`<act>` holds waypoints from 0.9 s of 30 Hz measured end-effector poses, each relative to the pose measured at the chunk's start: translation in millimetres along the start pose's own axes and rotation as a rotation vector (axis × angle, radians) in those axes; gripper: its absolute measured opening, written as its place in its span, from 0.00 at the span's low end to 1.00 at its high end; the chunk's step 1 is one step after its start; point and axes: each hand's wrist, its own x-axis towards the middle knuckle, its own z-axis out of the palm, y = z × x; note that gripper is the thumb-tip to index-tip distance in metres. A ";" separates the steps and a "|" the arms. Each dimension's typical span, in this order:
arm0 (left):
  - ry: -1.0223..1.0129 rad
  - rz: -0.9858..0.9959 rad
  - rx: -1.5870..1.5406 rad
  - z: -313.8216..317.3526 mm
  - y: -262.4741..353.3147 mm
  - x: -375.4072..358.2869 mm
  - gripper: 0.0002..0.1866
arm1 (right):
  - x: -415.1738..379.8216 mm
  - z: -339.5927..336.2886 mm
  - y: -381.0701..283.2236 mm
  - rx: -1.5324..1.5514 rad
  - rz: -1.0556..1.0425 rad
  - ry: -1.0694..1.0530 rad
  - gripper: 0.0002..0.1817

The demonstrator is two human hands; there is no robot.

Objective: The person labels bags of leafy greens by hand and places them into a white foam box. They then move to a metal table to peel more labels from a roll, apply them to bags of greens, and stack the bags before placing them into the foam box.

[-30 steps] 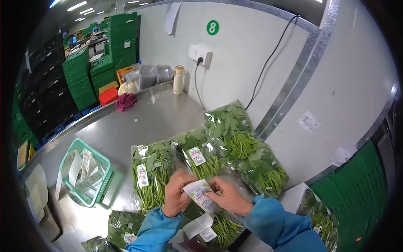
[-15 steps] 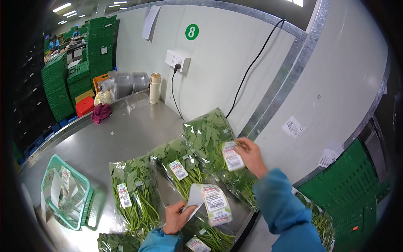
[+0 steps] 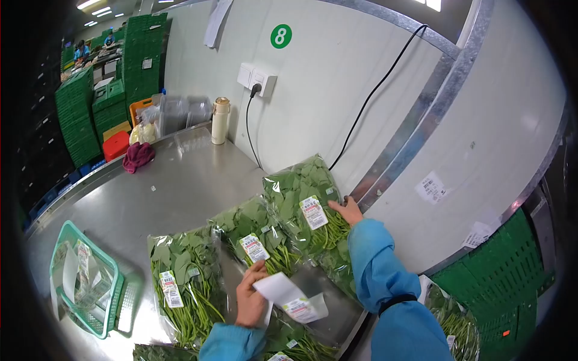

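Observation:
My left hand [image 3: 251,298] is closed on a curling strip of labels [image 3: 288,292] on white backing paper, held above the bagged greens near the table's front. With thumb and fingers apart, my right hand [image 3: 349,212] rests at the right side of the back bag of leafy greens [image 3: 293,182]. A printed label [image 3: 313,212] lies on that bag, just left of my fingertips. To its left, the middle bag [image 3: 260,222] and the left bag [image 3: 188,283] each carry a label too. Another bag [image 3: 295,342] is partly hidden below my left hand.
A green plastic basket [image 3: 118,283] with label strips inside stands on the steel table [image 3: 192,180] at left. Further back are a purple cloth [image 3: 138,157], a cream flask [image 3: 220,121] and clear containers [image 3: 174,115]. A black cable [image 3: 379,90] hangs along the white wall. Green crates [image 3: 490,280] stand at right.
The label that my right hand held in the air is now on the back bag, and that hand's fingers have come off it. The strip in my left hand has swung and curled over.

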 end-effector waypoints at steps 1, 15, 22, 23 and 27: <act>-0.003 -0.048 -0.008 5.8 -14.8 14.4 0.06 | 0.2 0.1 -1.8 0.001 -0.002 0.006 0.47; 0.108 -0.387 -0.434 -22.0 -21.3 -3.1 0.13 | -158.5 77.6 -62.8 0.473 -0.347 -0.257 0.11; 0.340 -0.052 0.346 -81.3 42.3 -72.9 0.07 | -196.6 161.1 -30.8 0.073 -0.312 -0.377 0.20; 0.307 0.129 0.547 -71.8 54.2 -76.0 0.07 | -200.3 159.5 -29.7 0.091 -0.320 -0.307 0.20; 0.143 0.173 0.502 -47.0 73.2 -59.5 0.07 | -235.8 85.8 -77.3 0.739 -0.014 -0.822 0.22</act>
